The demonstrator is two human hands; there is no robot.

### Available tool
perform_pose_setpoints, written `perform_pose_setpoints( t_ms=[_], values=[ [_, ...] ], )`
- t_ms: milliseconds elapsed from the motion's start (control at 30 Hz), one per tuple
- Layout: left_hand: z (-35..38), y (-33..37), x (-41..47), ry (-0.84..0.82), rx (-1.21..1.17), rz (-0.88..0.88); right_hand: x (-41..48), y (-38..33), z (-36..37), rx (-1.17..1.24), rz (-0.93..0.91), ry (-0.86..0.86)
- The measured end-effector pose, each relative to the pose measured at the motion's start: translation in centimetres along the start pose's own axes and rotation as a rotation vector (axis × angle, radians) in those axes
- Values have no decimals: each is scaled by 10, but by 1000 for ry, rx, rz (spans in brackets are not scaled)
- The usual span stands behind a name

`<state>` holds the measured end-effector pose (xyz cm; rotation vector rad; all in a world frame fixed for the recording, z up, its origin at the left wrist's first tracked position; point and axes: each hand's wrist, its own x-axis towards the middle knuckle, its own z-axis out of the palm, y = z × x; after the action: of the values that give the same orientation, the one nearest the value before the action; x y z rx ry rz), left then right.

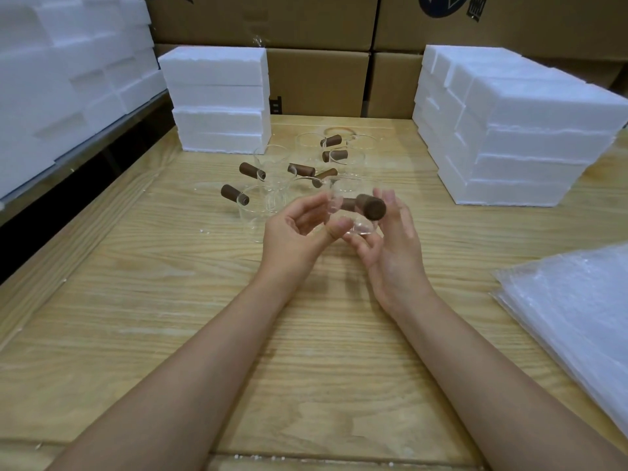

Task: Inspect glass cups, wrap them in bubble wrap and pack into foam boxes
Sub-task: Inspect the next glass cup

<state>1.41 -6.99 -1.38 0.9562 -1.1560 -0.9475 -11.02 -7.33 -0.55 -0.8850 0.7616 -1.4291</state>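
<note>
The person holds one glass cup (pixel 355 223) up over the table between both hands, tipped on its side, with its brown cylindrical handle (pixel 371 206) pointing toward the camera and to the right. The left hand (pixel 299 232) grasps the cup from the left. Its fingers are curled, with the thumb pressed against the clear wall low down and the forefinger arched over the rim. The right hand (pixel 396 246) cradles the cup from the right, palm turned inward. Its lower fingers bend under the glass base, its upper fingers rise just behind the handle, and the handle's end lies against them. Beyond the hands, a cluster of other glass cups (pixel 299 164) with the same brown handles stands on the light wooden table (pixel 170 300), some touching one another. A stack of white foam boxes (pixel 217 100) sits at the back left of the table, and a larger stack of foam boxes (pixel 509 137) sits at the right. More foam (pixel 68 79) is piled on a shelf along the left edge. A pile of bubble wrap sheets (pixel 577 317) lies on the table at the near right. Brown cardboard cartons (pixel 319 62) are stacked behind the table.
</note>
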Motion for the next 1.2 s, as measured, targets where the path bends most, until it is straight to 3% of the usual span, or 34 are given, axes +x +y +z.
perform_pose_setpoints(
  t_ms=[367, 533, 700, 967, 1200],
  values=[
    [1, -2, -1, -79, -62, 38, 2, -4, 1, 230, 135, -50],
    [3, 1, -2, -167, -33, -39, 1, 0, 3, 178, 129, -163],
    [0, -3, -2, -182, -3, -21, 3, 2, 3, 42, 110, -121],
    [1, 1, 0, -184, -130, -164, -2, 3, 6, -197, -108, 20],
    [4, 8, 1, -206, -315, -337, -8, 9, 7, -415, -297, -10]
  ],
)
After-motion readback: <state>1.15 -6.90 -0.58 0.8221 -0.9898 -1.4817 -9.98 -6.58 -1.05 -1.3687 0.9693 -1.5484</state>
